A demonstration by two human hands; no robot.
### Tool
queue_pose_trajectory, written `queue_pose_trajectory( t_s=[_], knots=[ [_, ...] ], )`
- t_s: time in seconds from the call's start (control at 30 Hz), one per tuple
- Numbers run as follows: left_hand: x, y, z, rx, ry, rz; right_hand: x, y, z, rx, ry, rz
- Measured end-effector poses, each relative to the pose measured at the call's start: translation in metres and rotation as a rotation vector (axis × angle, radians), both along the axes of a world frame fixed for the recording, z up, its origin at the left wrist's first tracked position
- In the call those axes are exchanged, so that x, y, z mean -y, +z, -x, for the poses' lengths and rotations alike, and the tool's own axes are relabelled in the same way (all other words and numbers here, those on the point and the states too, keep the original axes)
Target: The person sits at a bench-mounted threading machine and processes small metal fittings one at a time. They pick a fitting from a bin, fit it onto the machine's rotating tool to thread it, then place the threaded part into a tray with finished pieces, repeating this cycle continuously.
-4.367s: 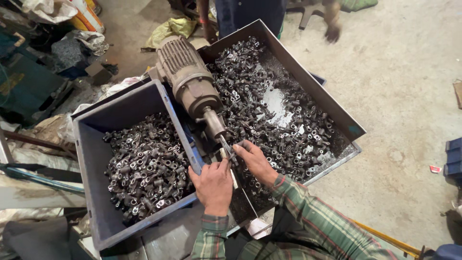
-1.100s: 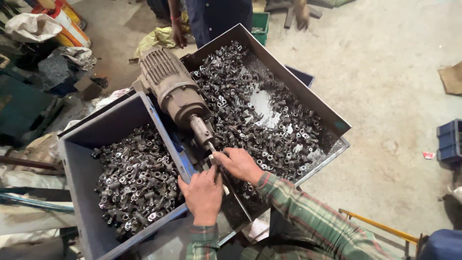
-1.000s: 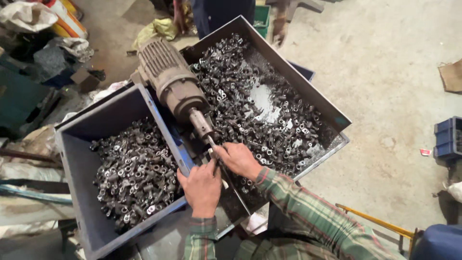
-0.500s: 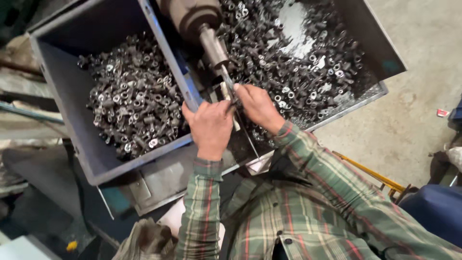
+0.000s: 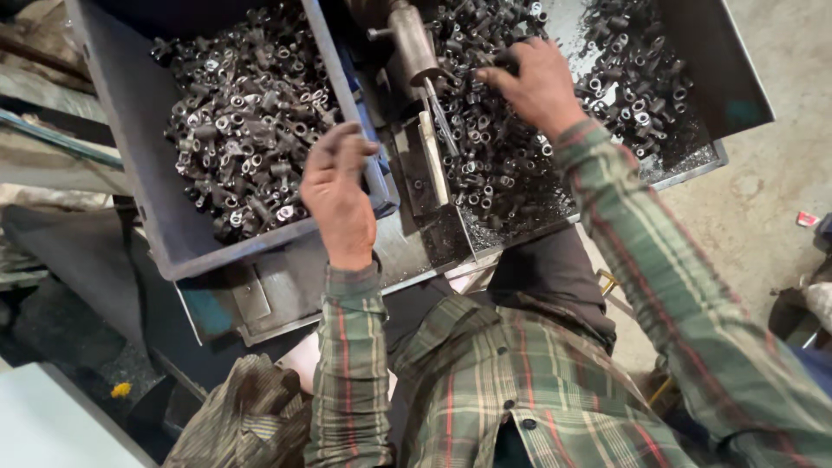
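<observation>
Small dark metal fittings lie heaped in the steel tray on my right, and my right hand rests on the pile, fingers curled down among them; I cannot tell whether it pinches one. My left hand hovers over the edge of the blue-grey bin, fingers loosely bent, holding nothing I can see. That bin holds more of the same pieces. Between the two containers sits the machine's spindle.

A machine spindle stands between the left bin and right tray.
</observation>
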State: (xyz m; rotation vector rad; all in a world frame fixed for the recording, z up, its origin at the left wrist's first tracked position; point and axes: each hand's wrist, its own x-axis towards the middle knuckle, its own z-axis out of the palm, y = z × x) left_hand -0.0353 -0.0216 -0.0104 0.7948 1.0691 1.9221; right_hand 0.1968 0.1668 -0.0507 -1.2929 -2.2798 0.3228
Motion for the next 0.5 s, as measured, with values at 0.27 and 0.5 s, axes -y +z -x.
queue_pose_trajectory(
  t_s=[0.27,0.5],
  knots=[
    [-0.001,0.019,-0.010,-0.923,-0.116,0.248,0.020,0.020,-0.034,-0.073,0.201,-0.015],
    [-0.008,0.016,-0.023,-1.518,-0.141,0.233,0.114,0.048,-0.027,-0.079,0.502,0.120]
  ],
)
